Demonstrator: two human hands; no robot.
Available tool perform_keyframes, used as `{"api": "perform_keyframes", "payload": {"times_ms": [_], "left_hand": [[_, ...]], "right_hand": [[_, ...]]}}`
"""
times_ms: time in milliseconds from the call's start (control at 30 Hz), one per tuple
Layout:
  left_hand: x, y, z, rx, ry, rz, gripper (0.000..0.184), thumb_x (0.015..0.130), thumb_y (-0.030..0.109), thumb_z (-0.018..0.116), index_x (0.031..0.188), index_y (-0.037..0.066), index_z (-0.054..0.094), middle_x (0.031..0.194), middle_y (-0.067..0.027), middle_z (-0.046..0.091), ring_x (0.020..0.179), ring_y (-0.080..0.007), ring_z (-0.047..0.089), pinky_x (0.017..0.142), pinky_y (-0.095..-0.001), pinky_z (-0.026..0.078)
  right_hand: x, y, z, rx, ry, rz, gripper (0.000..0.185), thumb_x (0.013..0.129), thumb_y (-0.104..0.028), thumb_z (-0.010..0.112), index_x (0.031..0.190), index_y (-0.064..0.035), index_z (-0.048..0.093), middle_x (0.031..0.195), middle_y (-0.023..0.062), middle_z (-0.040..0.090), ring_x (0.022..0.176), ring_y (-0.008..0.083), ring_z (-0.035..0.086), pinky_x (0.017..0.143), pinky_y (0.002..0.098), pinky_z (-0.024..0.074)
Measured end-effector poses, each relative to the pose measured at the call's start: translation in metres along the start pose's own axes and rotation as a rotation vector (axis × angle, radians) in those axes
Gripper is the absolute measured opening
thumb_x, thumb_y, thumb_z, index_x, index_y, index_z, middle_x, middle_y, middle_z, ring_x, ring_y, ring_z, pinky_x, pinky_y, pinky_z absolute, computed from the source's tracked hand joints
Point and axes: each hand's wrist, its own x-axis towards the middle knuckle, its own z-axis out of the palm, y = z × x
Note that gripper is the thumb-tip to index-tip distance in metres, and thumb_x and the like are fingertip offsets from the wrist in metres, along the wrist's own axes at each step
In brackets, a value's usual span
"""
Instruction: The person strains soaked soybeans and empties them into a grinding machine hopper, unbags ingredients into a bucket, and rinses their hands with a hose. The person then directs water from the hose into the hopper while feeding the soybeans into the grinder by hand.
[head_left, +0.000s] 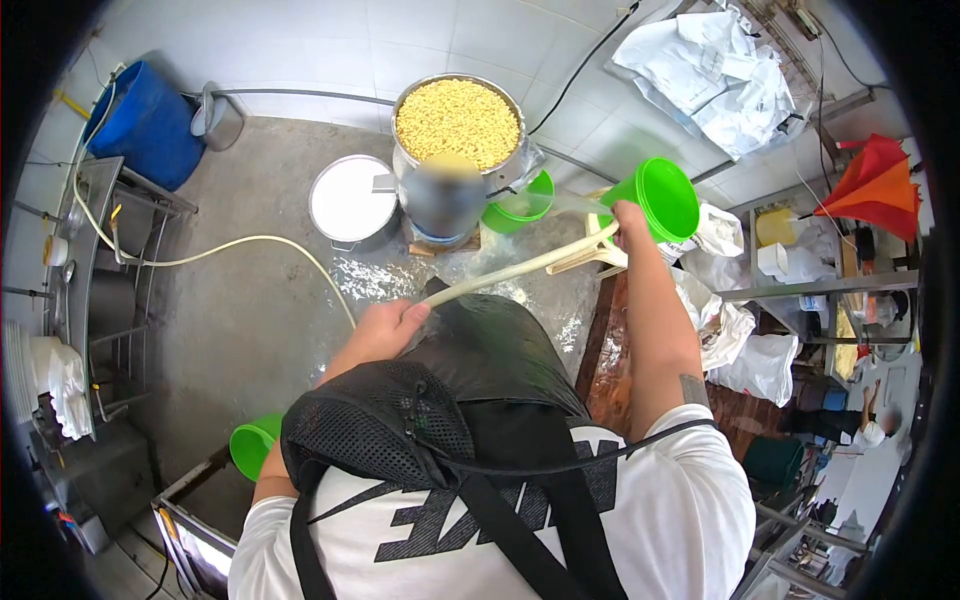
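A pale yellow hose (pixel 515 272) stretches across in front of my dark apron. My right hand (pixel 630 225) is closed around it near its end, beside a bright green bucket (pixel 668 200). A blurred stream of water leaves the hose end toward the left, over a second green bucket (pixel 525 203). Lower down, my left hand (pixel 392 326) grips the same hose, its thumb lying along it. Beyond my hands stands a grinding machine (pixel 443 195) whose round metal hopper holds yellow beans (pixel 458 120). Beside the machine is a metal pot (pixel 353 203) with a white surface.
The concrete floor (pixel 235 210) is wet near the pot. At the far left stand a blue barrel (pixel 145 125) and a metal sink table (pixel 100 290). White sacks (pixel 750 365) and shelving are on the right; another person (pixel 868 428) is in the distance.
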Motion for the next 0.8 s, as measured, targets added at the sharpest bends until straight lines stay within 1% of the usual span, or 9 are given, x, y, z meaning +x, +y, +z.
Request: {"api": "perform_keyframes", "payload": {"times_ms": [67, 133, 200, 267, 300, 400, 467, 633, 800], "left_hand": [[0.002, 0.002, -0.004, 0.033, -0.051, -0.026, 0.065, 0.103, 0.057, 0.052, 0.1, -0.005, 0.071, 0.085, -0.0292, 0.069, 0.083, -0.0471, 0.068, 0.075, -0.0503, 0.052], [0.002, 0.003, -0.003, 0.048, -0.056, -0.041, 0.065, 0.102, 0.058, 0.052, 0.098, -0.005, 0.07, 0.085, -0.0297, 0.069, 0.083, -0.0479, 0.067, 0.075, -0.0508, 0.051], [0.001, 0.002, 0.0, 0.063, -0.061, -0.057, 0.066, 0.102, 0.058, 0.052, 0.096, -0.005, 0.07, 0.085, -0.0301, 0.068, 0.083, -0.0487, 0.067, 0.075, -0.0513, 0.051], [0.001, -0.002, 0.004, 0.06, -0.019, -0.029, 0.061, 0.104, 0.053, 0.053, 0.093, -0.005, 0.068, 0.077, -0.0249, 0.066, 0.073, -0.0407, 0.064, 0.07, -0.0487, 0.049], [0.0, -0.003, 0.006, 0.061, -0.018, -0.033, 0.061, 0.104, 0.053, 0.053, 0.093, -0.005, 0.068, 0.077, -0.0249, 0.066, 0.073, -0.0407, 0.064, 0.07, -0.0487, 0.049], [-0.002, 0.002, 0.006, 0.061, -0.014, -0.036, 0.061, 0.104, 0.054, 0.053, 0.094, -0.005, 0.068, 0.078, -0.0251, 0.066, 0.073, -0.0414, 0.064, 0.071, -0.049, 0.049], [-0.004, 0.017, 0.003, 0.057, -0.02, -0.071, 0.063, 0.102, 0.055, 0.053, 0.093, -0.005, 0.07, 0.084, -0.0305, 0.068, 0.082, -0.0477, 0.067, 0.075, -0.0513, 0.05], [-0.004, 0.002, 0.002, 0.076, -0.016, -0.075, 0.063, 0.101, 0.055, 0.056, 0.092, -0.005, 0.069, 0.082, -0.0296, 0.068, 0.08, -0.0468, 0.067, 0.073, -0.0512, 0.051], [-0.014, 0.01, -0.024, 0.138, -0.023, -0.082, 0.065, 0.099, 0.058, 0.059, 0.089, -0.005, 0.069, 0.08, -0.0285, 0.067, 0.078, -0.0462, 0.067, 0.071, -0.0507, 0.051]], "right_hand": [[-0.012, 0.0, -0.002, -0.051, -0.018, 0.003, 0.004, 0.088, -0.013, 0.055, 0.086, -0.0102, 0.054, 0.067, 0.0046, 0.052, 0.048, 0.0185, 0.049, 0.04, 0.0345, 0.0364], [-0.012, 0.002, -0.004, -0.024, -0.017, -0.017, 0.005, 0.088, -0.015, 0.055, 0.085, -0.0106, 0.054, 0.066, 0.004, 0.051, 0.047, 0.0181, 0.048, 0.04, 0.0339, 0.0355], [0.043, 0.022, -0.018, -0.046, -0.008, -0.044, 0.007, 0.088, -0.016, 0.056, 0.086, -0.0103, 0.054, 0.065, 0.0039, 0.051, 0.046, 0.0181, 0.047, 0.039, 0.034, 0.0343], [0.055, 0.026, -0.021, -0.068, 0.002, -0.071, 0.008, 0.088, -0.018, 0.056, 0.086, -0.01, 0.054, 0.065, 0.0038, 0.05, 0.045, 0.018, 0.046, 0.039, 0.0342, 0.0332], [0.036, 0.019, -0.017, -0.052, 0.05, -0.112, 0.01, 0.089, -0.019, 0.056, 0.085, -0.0094, 0.054, 0.064, 0.0043, 0.05, 0.044, 0.0182, 0.045, 0.038, 0.0345, 0.0318], [0.013, 0.017, -0.021, -0.052, 0.102, -0.152, 0.013, 0.089, -0.02, 0.057, 0.084, -0.0086, 0.053, 0.064, 0.0057, 0.049, 0.043, 0.0187, 0.044, 0.037, 0.0349, 0.03], [0.011, 0.022, -0.024, -0.067, 0.105, -0.15, 0.013, 0.089, -0.02, 0.057, 0.083, -0.0083, 0.053, 0.064, 0.0065, 0.049, 0.043, 0.019, 0.044, 0.037, 0.035, 0.0295], [0.046, 0.055, -0.028, -0.269, 0.084, -0.047, 0.011, 0.087, -0.017, 0.057, 0.084, -0.0079, 0.051, 0.064, 0.0064, 0.046, 0.044, 0.02, 0.044, 0.036, 0.0357, 0.0294], [0.015, 0.091, 0.003, -0.085, -0.111, 0.119, 0.013, 0.086, -0.018, 0.059, 0.092, -0.0103, 0.051, 0.068, 0.0053, 0.049, 0.048, 0.0202, 0.046, 0.037, 0.0334, 0.0327]]}}
